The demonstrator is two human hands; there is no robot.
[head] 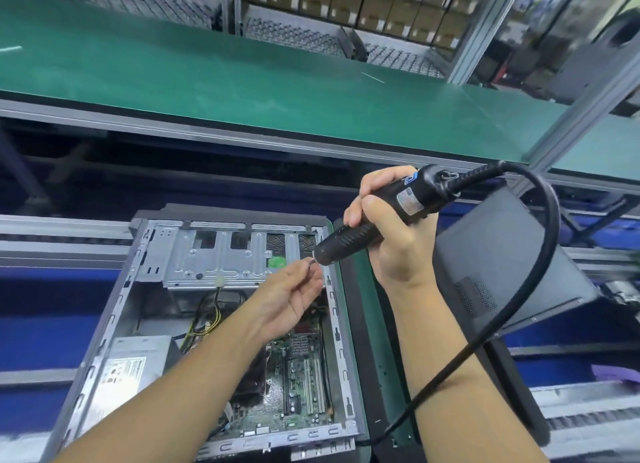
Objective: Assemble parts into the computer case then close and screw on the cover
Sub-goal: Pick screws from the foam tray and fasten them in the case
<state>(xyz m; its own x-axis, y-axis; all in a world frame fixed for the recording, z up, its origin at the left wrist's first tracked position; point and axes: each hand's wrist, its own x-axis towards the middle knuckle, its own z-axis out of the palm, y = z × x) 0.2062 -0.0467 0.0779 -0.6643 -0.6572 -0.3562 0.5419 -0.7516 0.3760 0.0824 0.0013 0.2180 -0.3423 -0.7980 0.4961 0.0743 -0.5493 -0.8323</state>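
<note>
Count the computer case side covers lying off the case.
2. One cover leans tilted to the right of the open case, behind the right hand. Another cover lies flat against the case's right edge. More may be hidden.

A person's right hand [391, 234] grips a corded electric screwdriver [374, 220] above an open computer case [221, 324], while the left hand [291, 296] pinches a small screw [310, 262] at its tip.
</note>
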